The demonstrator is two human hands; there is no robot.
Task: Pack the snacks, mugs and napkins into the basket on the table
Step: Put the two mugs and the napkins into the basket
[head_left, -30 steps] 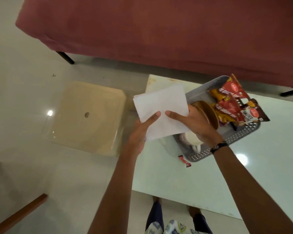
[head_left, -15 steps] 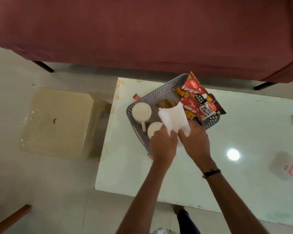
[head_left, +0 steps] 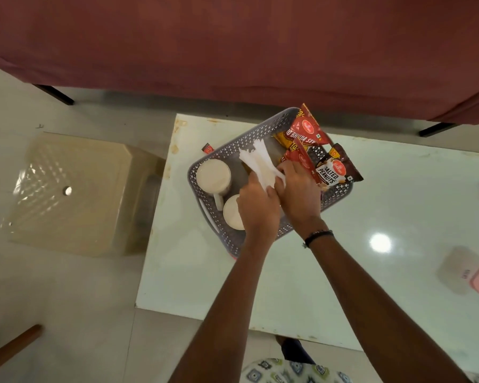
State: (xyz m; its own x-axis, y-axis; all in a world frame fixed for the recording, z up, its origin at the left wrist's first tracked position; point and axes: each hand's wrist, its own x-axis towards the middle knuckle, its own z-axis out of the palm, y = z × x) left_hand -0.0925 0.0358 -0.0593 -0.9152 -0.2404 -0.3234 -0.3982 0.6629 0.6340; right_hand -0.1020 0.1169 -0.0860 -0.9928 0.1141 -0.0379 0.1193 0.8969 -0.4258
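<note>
Both hands pinch the white napkin (head_left: pixel 260 164) over the grey basket (head_left: pixel 233 150) — left hand (head_left: pixel 257 208) curled on its near end, right hand (head_left: pixel 296 189) gripping beside it. Two mugs (head_left: pixel 213 175) sit in the basket's left half. At its right stand snack packets — one reads "SALTED PEANUTS" (head_left: pixel 335 170).

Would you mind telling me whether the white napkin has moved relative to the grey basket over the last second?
Yes. The napkin came from the basket's left end, held up flat, down into its middle between the mugs and snack packets.
</note>
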